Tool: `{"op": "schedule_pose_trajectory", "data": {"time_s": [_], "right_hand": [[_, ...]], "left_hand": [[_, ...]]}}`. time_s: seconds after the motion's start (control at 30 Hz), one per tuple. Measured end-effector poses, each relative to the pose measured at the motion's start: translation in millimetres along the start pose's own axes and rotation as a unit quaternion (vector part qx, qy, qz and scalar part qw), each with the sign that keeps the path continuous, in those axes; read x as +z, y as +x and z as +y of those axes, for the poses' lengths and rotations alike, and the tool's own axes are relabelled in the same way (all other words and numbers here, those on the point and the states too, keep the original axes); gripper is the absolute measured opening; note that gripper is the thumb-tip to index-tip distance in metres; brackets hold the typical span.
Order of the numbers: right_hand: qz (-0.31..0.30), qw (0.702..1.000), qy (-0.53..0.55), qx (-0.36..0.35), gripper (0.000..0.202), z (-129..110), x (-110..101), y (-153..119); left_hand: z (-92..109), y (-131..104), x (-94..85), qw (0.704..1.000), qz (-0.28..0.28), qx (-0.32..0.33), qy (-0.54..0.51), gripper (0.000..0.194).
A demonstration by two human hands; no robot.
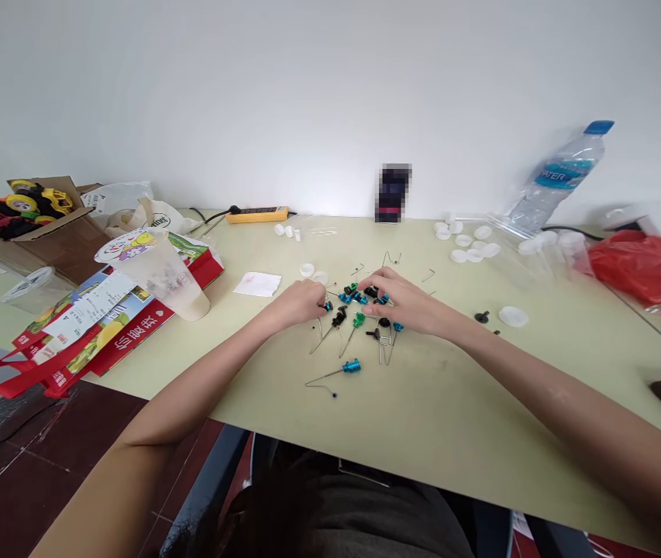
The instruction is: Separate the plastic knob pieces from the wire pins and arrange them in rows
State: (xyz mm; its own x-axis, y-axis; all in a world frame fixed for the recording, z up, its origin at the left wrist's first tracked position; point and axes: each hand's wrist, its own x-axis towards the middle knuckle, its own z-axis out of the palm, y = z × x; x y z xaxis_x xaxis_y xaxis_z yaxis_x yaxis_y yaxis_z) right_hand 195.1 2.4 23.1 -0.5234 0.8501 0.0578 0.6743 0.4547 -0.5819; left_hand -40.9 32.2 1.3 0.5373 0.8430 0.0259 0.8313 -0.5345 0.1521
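Observation:
My left hand is closed at the left side of a pile of small metal parts, its fingertips at a small blue part. My right hand reaches over the pile's right side with thumb and fingers apart. Between the hands lie blue, green and black pieces with bent wires, among them a green one and a black one. Nearer the front edge, a blue cylinder with a bent wire lies alone on the table.
At the left are a clear cup, a red bag and a cardboard box of toys. Behind stand a power strip and a phone. White caps, a water bottle and red plastic are at the right.

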Motion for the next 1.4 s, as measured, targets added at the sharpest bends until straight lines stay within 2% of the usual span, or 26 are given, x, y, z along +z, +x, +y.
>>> {"op": "schedule_pose_trajectory", "data": {"time_s": [0.1,0.2,0.3,0.4,0.57,0.6,0.7,0.73,0.8,0.87,0.93,0.97,1.03,1.07,1.13,1.2,1.27,1.3,1.37,1.4], "right_hand": [[0.023,1.0,-0.012,0.002,0.027,-2.7,4.7,0.9],[0.03,0.999,-0.01,0.026,0.039,-6.1,10.0,2.0],[0.024,0.998,0.047,0.026,0.052,-9.2,12.9,2.9],[0.027,0.995,0.093,0.019,0.051,-11.3,11.9,3.1],[0.051,0.993,0.103,-0.022,0.017,-11.1,3.7,0.0],[0.046,0.992,0.11,-0.029,0.02,-10.6,1.7,-0.8],[0.026,0.99,0.139,-0.025,0.05,-9.5,-3.1,-1.9],[0.028,0.989,0.143,-0.014,0.051,-9.5,-3.9,-1.8],[0.02,0.99,0.143,0.005,0.035,-10.2,-4.4,-1.3],[-0.002,0.991,0.131,0.01,0.033,-10.5,-4.3,-0.8],[0.009,0.991,0.13,-0.016,0.026,-9.5,-4.9,-0.5],[0.031,0.99,0.132,-0.031,0.028,-8.6,-5.5,-0.3],[0.065,0.987,0.137,-0.045,0.054,-6.7,-7.0,-0.2],[0.065,0.988,0.137,-0.037,0.056,-6.1,-7.5,-0.2],[0.027,0.992,0.122,-0.005,0.034,-6.4,-8.1,-0.5],[-0.002,0.995,0.1,0.005,0.031,-7.7,-8.3,-1.3],[0.012,0.995,0.094,-0.018,0.026,-8.4,-9.0,-2.0],[0.033,0.994,0.097,-0.03,0.03,-8.2,-9.7,-2.2],[0.063,0.992,0.102,-0.028,0.052,-6.8,-11.2,-2.1],[0.065,0.993,0.097,-0.016,0.051,-6.0,-11.7,-1.8]], "left_hand": [[11.0,-1.4,1.7,0.999,0.038,0.014,0.0,0.01],[29.6,-6.0,-2.8,0.991,0.111,0.064,0.026,0.013],[46.6,-11.5,-6.0,0.973,0.18,0.118,0.083,0.017],[53.6,-14.1,-5.5,0.962,0.219,0.136,0.095,0.02],[47.2,-11.5,-5.4,0.968,0.222,0.118,-0.01,0.02],[46.0,-11.1,-5.9,0.967,0.221,0.121,-0.031,0.02],[45.7,-11.4,-7.5,0.964,0.227,0.135,-0.046,0.018],[46.3,-11.7,-7.7,0.963,0.229,0.138,-0.037,0.019],[47.2,-12.1,-7.6,0.962,0.233,0.144,-0.02,0.021],[46.3,-11.4,-6.7,0.96,0.237,0.15,-0.017,0.023],[44.0,-10.1,-5.6,0.956,0.248,0.154,-0.023,0.024],[42.8,-9.3,-5.2,0.954,0.254,0.155,-0.025,0.023],[41.8,-8.4,-4.9,0.952,0.263,0.158,-0.024,0.022],[42.0,-8.3,-5.0,0.951,0.264,0.16,-0.021,0.022],[43.4,-8.5,-5.2,0.951,0.262,0.165,-0.013,0.022],[44.2,-9.0,-5.0,0.951,0.259,0.168,-0.006,0.023],[43.4,-9.0,-4.4,0.952,0.257,0.165,-0.002,0.023],[42.6,-8.8,-4.1,0.952,0.258,0.162,-0.001,0.022],[41.2,-8.5,-3.7,0.952,0.26,0.16,0.0,0.021],[40.8,-8.4,-3.6,0.952,0.26,0.16,0.001,0.021]]}}
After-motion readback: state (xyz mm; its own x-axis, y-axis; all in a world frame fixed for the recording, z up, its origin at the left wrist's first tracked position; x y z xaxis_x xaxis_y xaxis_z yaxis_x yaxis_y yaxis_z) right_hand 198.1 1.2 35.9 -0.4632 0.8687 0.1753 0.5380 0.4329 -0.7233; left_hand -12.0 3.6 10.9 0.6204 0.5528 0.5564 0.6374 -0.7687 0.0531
